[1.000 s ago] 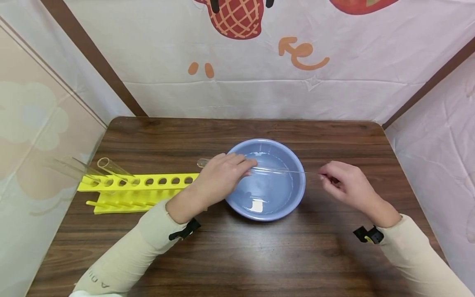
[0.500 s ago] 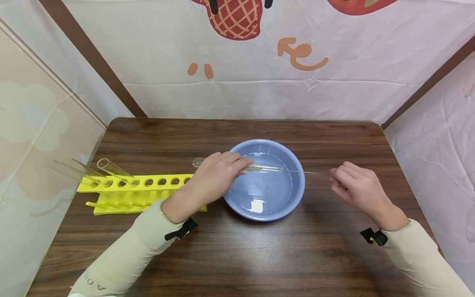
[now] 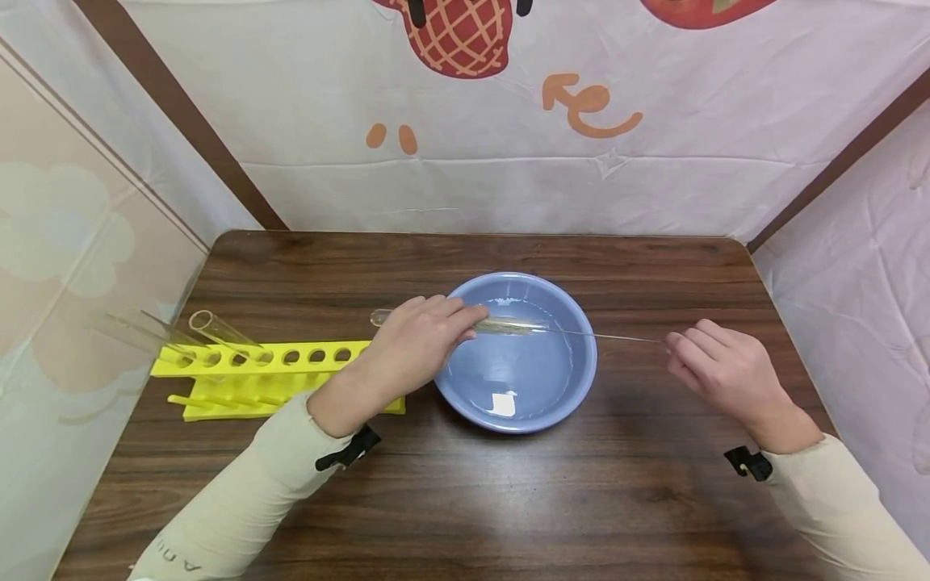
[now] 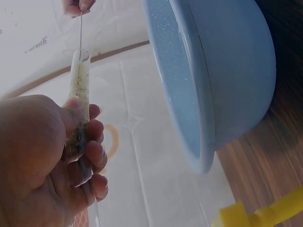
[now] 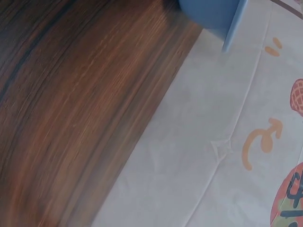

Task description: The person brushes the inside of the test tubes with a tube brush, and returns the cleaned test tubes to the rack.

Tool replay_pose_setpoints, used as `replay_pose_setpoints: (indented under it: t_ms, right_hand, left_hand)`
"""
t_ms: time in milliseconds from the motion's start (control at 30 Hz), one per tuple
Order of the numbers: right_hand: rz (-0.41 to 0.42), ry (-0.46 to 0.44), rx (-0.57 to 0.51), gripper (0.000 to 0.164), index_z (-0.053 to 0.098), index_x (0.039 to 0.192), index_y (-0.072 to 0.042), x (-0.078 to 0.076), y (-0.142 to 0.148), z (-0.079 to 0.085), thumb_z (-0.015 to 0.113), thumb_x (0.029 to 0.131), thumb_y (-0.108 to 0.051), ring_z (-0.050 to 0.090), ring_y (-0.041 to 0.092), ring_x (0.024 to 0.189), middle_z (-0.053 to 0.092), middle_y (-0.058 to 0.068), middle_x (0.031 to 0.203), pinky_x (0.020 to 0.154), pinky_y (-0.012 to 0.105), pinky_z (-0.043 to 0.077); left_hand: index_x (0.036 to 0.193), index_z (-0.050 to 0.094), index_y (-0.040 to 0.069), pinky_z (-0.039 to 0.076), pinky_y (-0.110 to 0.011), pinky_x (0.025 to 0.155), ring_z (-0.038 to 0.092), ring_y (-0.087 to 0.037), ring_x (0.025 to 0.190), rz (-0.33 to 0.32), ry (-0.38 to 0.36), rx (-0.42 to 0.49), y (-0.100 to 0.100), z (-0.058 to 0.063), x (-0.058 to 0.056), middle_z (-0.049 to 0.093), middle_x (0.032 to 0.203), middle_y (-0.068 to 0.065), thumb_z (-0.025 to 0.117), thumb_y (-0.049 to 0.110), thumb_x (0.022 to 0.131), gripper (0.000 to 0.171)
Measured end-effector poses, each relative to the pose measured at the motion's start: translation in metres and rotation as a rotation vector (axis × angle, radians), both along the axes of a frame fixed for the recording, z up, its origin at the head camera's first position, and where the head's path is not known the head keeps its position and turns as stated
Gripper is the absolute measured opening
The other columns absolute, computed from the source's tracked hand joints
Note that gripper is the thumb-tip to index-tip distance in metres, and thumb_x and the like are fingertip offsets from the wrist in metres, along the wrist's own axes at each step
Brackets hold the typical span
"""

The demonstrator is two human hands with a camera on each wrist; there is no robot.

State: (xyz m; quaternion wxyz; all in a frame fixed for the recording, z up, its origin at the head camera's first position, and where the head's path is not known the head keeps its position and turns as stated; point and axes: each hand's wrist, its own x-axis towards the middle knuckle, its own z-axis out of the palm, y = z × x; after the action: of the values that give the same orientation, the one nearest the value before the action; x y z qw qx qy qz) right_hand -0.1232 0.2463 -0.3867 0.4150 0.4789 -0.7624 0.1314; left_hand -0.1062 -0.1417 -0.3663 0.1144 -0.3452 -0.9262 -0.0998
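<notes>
Over the blue basin (image 3: 587, 355), my left hand (image 3: 429, 332) grips a clear glass test tube (image 4: 80, 71) lying nearly level, its rounded end poking out left of the hand. Pale bristles of a test tube brush (image 3: 504, 325) fill the tube close to its mouth. The brush's thin wire stem runs out to the right, past the basin rim. My right hand (image 3: 719, 367) pinches the far end of that wire, to the right of the basin. In the left wrist view the fingers (image 4: 96, 153) wrap round the tube. The right wrist view does not show the right hand.
Water stands in the basin. On the left of the wooden table (image 3: 508, 508) is a yellow test tube rack (image 3: 291, 379) with several holes and pegs. Clear test tubes (image 3: 225, 329) lean in its left holes. A printed cloth (image 3: 465, 194) hangs behind the table.
My right hand has moved right, drawing the wire outward, and the bristles now show nearer the tube's mouth. The left hand has shifted slightly left with the tube.
</notes>
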Motion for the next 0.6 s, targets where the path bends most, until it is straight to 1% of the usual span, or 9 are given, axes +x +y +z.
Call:
replay_pose_setpoints:
  t_ms: [167,267,467,600]
  right_hand:
    - [-0.014,0.075,-0.009,0.028,0.061,0.08,0.006,-0.002,0.004,0.001,0.049,0.102,-0.007,0.043,0.026,0.049,0.057,0.012,0.064,0.04,0.04,0.037]
    - [-0.029,0.103,-0.014,0.031,0.062,0.081,0.006,-0.002,0.007,0.001,0.05,0.104,-0.01,0.043,0.026,0.049,0.057,0.013,0.064,0.04,0.041,0.037]
    - [-0.044,0.132,-0.021,0.032,0.062,0.081,0.006,-0.002,0.012,0.001,0.051,0.105,-0.012,0.043,0.027,0.049,0.056,0.013,0.064,0.04,0.041,0.037]
    - [-0.055,0.134,-0.026,0.03,0.062,0.081,0.006,-0.002,0.013,0.002,0.052,0.104,-0.011,0.043,0.027,0.048,0.056,0.013,0.063,0.039,0.041,0.036]
  left_hand:
    - [0.131,0.067,0.012,0.053,-0.035,0.079,0.066,-0.024,0.097,0.016,-0.025,-0.006,-0.001,0.002,0.001,0.071,0.114,-0.006,0.063,0.023,0.103,0.031]
    - [0.132,0.067,0.011,0.053,-0.035,0.08,0.066,-0.023,0.098,0.023,-0.033,-0.004,-0.002,0.003,0.001,0.071,0.114,-0.006,0.062,0.024,0.103,0.031]
    - [0.131,0.067,0.01,0.054,-0.036,0.083,0.066,-0.023,0.097,0.022,-0.019,-0.007,-0.005,0.004,0.002,0.071,0.114,-0.007,0.063,0.024,0.103,0.031]
    - [0.131,0.067,0.01,0.054,-0.036,0.083,0.066,-0.023,0.099,0.028,-0.033,-0.001,-0.006,0.004,0.002,0.071,0.115,-0.007,0.062,0.024,0.103,0.031]
